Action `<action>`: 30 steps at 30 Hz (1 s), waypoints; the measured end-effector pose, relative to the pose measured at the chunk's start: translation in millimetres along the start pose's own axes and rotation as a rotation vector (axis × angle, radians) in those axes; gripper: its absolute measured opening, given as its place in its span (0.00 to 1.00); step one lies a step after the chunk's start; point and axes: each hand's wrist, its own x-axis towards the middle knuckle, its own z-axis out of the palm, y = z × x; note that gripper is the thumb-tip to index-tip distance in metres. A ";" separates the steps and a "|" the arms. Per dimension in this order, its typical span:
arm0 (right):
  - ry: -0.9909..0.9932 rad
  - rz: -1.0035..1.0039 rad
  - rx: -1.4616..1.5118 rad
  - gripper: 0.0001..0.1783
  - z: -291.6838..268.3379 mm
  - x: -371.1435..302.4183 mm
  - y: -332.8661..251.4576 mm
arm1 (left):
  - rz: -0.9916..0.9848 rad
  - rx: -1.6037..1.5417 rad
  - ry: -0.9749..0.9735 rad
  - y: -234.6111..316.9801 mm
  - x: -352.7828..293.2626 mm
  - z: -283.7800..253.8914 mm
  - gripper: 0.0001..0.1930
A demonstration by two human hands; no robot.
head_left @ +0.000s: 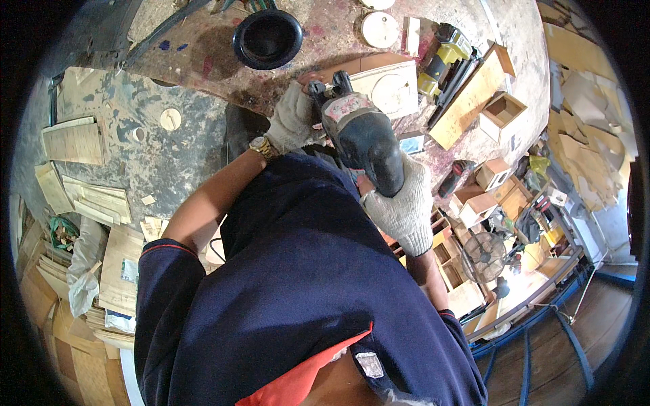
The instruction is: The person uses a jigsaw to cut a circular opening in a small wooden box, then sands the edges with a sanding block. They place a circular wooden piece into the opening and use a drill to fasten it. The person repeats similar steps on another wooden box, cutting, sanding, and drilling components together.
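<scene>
A black handheld power tool (369, 145) with a rounded rear body and two black prongs at its front slants across the middle; its underside is hidden. My right hand (406, 206), in a whitish knit glove, is wrapped round its rear end. My left hand (291, 118), gloved alike and with a gold watch (261, 145) at the wrist, is closed beside the tool's front left. What its fingers grip is hidden. Just beyond the tool lies a wooden box (404, 78) with a round outline on its pale face.
A black bowl-shaped object (267, 39) stands beyond my left hand. Pale wooden discs (379, 30), a yellow-and-black power tool (443, 57) and a small open wooden box (502, 115) lie at the far right. Stacked boards (95, 199) flank my left; a fan (485, 256) stands right.
</scene>
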 end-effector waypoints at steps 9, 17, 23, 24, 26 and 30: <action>-0.038 0.030 -0.072 0.19 -4.6 1.3 -2.5 | 0.046 -0.009 0.057 2.7 2.3 -1.7 0.50; -0.033 -0.019 -0.130 0.18 -5.3 0.7 -5.0 | -0.060 -0.093 -0.019 3.7 4.4 -2.6 0.49; -0.051 0.006 -0.099 0.17 -5.8 3.5 -5.7 | -0.088 -0.128 -0.029 3.6 4.9 -1.8 0.46; -0.060 0.018 -0.094 0.17 -5.7 4.0 -6.0 | -0.065 -0.090 -0.013 3.8 4.6 -1.3 0.46; -0.046 0.014 -0.103 0.17 -5.5 3.9 -6.7 | -0.015 -0.025 0.026 4.3 4.4 0.6 0.46; -0.046 -0.006 -0.118 0.17 -5.9 3.7 -6.4 | 0.049 0.026 0.091 2.7 3.9 4.4 0.45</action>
